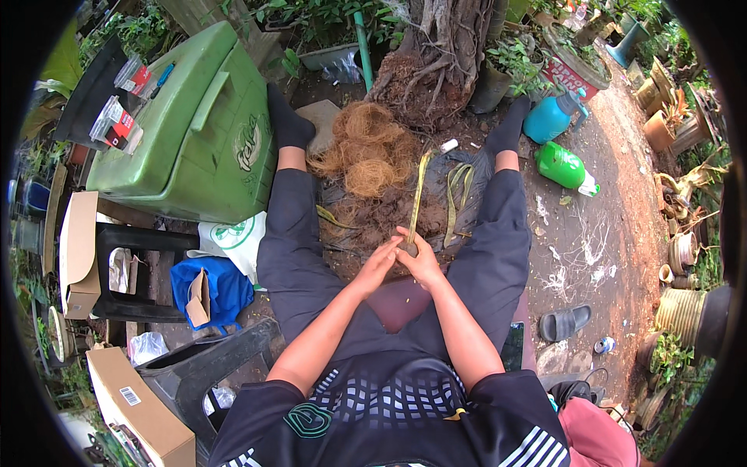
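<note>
Both hands meet low between the seated person's spread knees: the left hand and the right hand are each pinched closed on the near end of a long yellow-green leaf strip, which runs away from them, so it lies taut and straight over the dark plastic sheet. More strips lie just right of it. Beyond, a heap of brown coconut fibre sits within reach, beside a root clump. Left, a shut green cooler box carries small packets on its lid; its contents are hidden. Right and far, a blue watering jug and a green bottle lie on the ground.
</note>
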{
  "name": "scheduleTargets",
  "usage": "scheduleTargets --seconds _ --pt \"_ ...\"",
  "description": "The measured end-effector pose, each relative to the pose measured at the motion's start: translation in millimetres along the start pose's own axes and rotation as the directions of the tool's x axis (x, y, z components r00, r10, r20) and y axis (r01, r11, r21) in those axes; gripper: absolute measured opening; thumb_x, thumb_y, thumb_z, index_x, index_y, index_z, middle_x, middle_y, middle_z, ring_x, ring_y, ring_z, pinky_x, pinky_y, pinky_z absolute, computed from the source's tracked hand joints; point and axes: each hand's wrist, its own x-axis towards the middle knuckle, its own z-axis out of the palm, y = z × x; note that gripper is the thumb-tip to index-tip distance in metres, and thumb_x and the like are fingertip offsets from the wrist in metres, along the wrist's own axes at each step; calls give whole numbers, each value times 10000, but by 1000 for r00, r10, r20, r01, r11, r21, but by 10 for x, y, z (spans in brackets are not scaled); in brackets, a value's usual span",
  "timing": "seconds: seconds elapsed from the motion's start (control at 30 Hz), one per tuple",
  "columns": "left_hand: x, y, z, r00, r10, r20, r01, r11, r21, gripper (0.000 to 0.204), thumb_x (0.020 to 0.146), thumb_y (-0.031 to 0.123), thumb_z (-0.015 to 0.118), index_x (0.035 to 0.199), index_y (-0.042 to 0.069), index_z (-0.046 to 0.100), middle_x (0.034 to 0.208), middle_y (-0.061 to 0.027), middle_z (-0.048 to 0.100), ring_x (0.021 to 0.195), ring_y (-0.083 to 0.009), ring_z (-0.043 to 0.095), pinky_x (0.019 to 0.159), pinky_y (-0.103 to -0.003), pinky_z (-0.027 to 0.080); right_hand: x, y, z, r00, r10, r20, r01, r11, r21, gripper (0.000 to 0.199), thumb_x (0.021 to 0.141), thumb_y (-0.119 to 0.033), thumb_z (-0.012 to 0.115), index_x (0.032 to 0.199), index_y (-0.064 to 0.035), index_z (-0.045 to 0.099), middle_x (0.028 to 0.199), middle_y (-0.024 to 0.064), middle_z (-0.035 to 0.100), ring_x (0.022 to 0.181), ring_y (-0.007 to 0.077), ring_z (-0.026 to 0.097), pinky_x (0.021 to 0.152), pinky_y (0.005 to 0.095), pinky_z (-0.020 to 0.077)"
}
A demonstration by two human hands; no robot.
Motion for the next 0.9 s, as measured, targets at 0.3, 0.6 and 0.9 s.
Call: scheduleTargets --seconds 0.3,0.6,0.9 --pt "-11 -22 94 967 124 -223 -50 949 312 521 1034 360 414 1464 66 395 1470 -197 396 1419 -330 307 1136 -408 279 55 24 89 996 -55 -66 54 999 -8 297 882 -154 699 1136 -32 606 1031 33 649 942 97 595 825 258 482" --pt "58 -144 28 955 -107 -277 92 994 -65 530 1060 421 285 1430 65 417 1322 -132 535 1086 -223 579 973 -356 439 55 79 64 988 65 -139 -69 997 -24 261 896 -229 693 1072 -54 612 935 16 660 864 93 607 760 270 487" --pt "0 -1 108 985 -92 -149 108 989 99 479 1063 354 305 1438 67 384 1270 -133 559 1153 -222 558 1003 -338 408 30 97 37 986 -115 -125 77 960 -270 195 877 -173 652 1012 -34 628 896 57 674 840 149 634 765 322 499"
